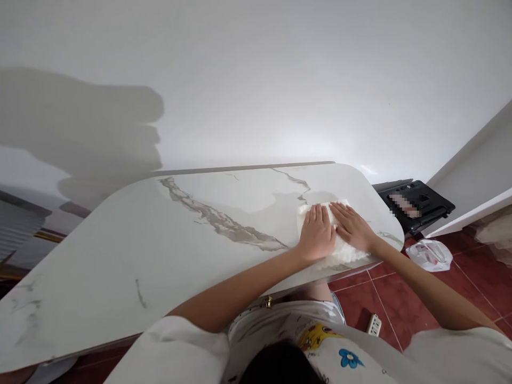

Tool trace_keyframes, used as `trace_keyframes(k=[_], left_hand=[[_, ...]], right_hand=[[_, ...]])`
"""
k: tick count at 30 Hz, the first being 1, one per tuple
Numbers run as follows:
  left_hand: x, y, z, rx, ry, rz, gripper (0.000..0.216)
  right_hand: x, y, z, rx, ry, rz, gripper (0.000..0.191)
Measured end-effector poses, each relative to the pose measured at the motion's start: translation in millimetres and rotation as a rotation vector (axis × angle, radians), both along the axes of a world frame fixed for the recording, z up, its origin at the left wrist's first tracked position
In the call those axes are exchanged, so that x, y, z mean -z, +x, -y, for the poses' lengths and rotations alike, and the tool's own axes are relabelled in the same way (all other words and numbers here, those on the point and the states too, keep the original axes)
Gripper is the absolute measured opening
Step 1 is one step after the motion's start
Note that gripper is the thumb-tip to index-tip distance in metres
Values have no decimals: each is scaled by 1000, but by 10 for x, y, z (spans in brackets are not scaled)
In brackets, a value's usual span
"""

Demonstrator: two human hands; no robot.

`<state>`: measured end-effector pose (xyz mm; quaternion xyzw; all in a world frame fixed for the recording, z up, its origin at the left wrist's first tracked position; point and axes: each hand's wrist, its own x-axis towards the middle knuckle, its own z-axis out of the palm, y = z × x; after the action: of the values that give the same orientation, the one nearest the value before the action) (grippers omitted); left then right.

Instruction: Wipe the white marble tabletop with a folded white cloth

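My left hand point(318, 233) lies flat on a crumpled white cloth point(351, 253), fingers stretched forward toward the wall. Just right of it, my right hand point(352, 227) also rests flat on the cloth, its fingers angled to the left. The two hands are close together, and neither is closed around the cloth. Beneath the cloth is the right part of a white marble-patterned table point(132, 240) with grey-brown veins and rounded corners. The parts of the cloth under my palms are hidden.
A white wall point(256, 80) runs along the table's far edge. Beyond the right end stands a black case point(436, 205). On the red tiled floor point(404, 298) are a white plastic bag point(430, 256) and a power strip point(374, 325).
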<state>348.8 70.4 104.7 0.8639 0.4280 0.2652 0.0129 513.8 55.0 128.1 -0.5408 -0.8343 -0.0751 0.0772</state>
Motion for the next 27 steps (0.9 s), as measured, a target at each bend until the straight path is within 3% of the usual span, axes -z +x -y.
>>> trace_keyframes(k=[6, 10, 14, 20, 27], left_hand=[[39, -5, 528, 86, -101, 27, 65], [-112, 166, 695, 169, -293, 56, 69], [-273, 428, 692, 209, -419, 83, 71], [-370, 725, 260, 163, -400, 114, 65], [-371, 890, -631, 12, -205, 93, 59]], right_hand=[[30, 111, 554, -57, -4, -36, 61], [-3, 376, 722, -33, -27, -64, 59], [-51, 680, 737, 10, -31, -81, 57], [-77, 922, 330, 50, -50, -75, 58], [-165, 993, -756, 73, -35, -75, 61]])
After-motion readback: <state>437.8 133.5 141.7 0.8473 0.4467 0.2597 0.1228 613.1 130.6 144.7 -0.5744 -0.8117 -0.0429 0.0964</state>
